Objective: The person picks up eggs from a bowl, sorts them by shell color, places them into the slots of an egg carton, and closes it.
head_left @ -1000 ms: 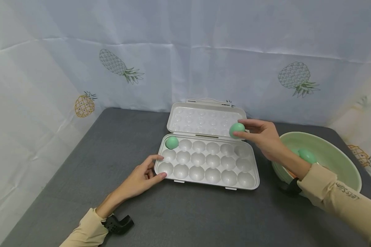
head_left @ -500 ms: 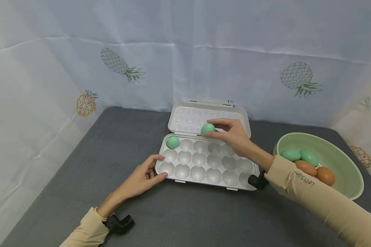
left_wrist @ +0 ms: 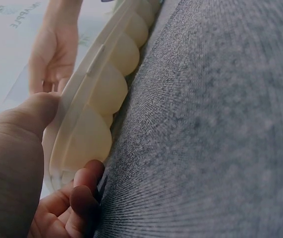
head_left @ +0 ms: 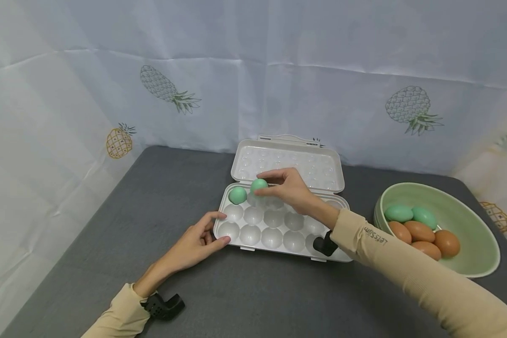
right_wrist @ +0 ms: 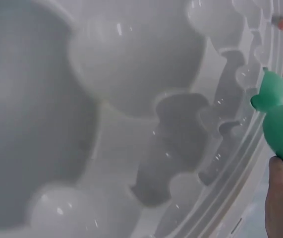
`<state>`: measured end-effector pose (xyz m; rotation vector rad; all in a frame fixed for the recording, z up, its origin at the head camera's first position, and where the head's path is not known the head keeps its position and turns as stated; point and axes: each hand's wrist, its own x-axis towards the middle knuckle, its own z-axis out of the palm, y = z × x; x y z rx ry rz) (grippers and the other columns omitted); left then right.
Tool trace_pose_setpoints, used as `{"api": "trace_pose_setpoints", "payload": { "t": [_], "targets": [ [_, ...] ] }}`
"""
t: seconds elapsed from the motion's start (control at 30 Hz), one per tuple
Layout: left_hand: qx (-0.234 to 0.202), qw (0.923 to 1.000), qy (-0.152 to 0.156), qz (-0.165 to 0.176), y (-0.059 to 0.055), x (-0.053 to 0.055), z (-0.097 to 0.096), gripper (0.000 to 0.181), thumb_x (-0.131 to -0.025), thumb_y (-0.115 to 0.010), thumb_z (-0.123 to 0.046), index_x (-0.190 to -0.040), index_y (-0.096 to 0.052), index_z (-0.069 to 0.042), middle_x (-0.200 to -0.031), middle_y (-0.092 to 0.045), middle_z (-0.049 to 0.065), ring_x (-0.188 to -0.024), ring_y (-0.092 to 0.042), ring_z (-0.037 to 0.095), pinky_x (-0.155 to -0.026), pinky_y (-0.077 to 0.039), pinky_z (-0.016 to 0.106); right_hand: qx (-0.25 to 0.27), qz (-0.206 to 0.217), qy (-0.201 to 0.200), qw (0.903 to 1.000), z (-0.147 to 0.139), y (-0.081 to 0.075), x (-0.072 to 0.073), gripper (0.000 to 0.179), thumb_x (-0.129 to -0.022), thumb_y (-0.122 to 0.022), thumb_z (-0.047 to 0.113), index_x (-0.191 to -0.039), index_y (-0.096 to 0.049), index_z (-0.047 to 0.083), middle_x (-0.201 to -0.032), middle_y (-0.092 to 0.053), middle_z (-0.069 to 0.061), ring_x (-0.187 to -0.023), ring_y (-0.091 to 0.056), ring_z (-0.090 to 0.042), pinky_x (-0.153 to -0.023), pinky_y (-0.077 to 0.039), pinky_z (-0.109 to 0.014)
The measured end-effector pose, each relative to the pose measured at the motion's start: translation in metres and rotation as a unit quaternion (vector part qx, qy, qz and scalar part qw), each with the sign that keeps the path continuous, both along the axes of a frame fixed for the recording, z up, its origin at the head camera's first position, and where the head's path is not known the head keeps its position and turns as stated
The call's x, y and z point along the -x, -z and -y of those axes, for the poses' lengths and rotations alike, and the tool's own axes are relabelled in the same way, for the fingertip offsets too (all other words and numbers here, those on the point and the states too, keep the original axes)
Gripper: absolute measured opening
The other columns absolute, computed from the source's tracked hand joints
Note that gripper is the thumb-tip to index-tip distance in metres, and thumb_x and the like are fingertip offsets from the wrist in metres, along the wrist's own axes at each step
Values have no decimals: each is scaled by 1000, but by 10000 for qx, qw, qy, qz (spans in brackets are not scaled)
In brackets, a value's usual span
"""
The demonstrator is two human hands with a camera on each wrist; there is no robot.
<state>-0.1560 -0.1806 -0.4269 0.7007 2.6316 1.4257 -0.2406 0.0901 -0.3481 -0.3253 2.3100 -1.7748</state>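
Note:
A white egg box [head_left: 293, 220] lies with its lid [head_left: 287, 162] folded back. One green egg [head_left: 237, 195] sits in its back left cup. Just right of that, my right hand [head_left: 293, 190] pinches a second green egg [head_left: 259, 185] between thumb and fingers at the neighbouring back-row cup. In the right wrist view the held egg [right_wrist: 282, 131] appears in front of the seated one [right_wrist: 272, 91]. My left hand [head_left: 198, 237] grips the box's left end, thumb on the rim and fingers [left_wrist: 89, 176] curled low against its side.
At the right stands a pale green bowl [head_left: 477, 244] with green eggs [head_left: 399, 213] and several brown eggs [head_left: 447, 243]. The right sleeve [head_left: 405, 267] passes in front of it. A white curtain [head_left: 287, 94] with pineapple prints hangs behind the dark grey table [head_left: 253, 300].
My right hand has carried the green egg leftward from the box's right side to the second cup of the back row. The bowl has come into fuller view. My left hand stays put.

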Motion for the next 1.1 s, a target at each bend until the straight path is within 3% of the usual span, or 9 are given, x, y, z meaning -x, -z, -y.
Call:
{"api": "trace_pose_setpoints", "payload": {
  "t": [0.43,0.73,1.0,1.1],
  "targets": [
    [-59,10000,26,-8,-2,1,-2,47,-96,-74,-23,-137,-53,-14,-69,-49,-3,-56,-46,1,-55,-43,22,-707,447,65,9965,7,7,-2,47,-77,-87,3,-122,-74,4,-123,-74,-14,-120,-69,-25,-99,-56,-33],
    [0,10000,-36,54,1,0,-2,47,-95,-74,-26,-136,-53,-15,-68,-49,-5,-56,-47,1,-55,-43,22,-656,239,-96,9975,6,15,-6,46,-80,-82,-4,-124,-70,-5,-119,-73,-23,-108,-73,-26,-84,-58,-23],
    [-78,10000,-3,-24,0,0,-2,47,-95,-74,-23,-136,-53,-13,-68,-49,-4,-56,-46,1,-55,-43,22,-764,-62,-188,9969,-7,3,-5,51,-82,-83,5,-130,-67,-1,-132,-69,-19,-127,-64,-33,-106,-53,-40],
    [-41,10000,-33,-23,0,0,-2,47,-95,-75,-24,-136,-53,-14,-68,-48,-4,-56,-46,0,-55,-43,22,-665,-110,-130,9976,-20,-6,-1,48,-85,-81,7,-130,-67,-1,-136,-66,-20,-129,-63,-31,-106,-53,-38]
  ]
}}
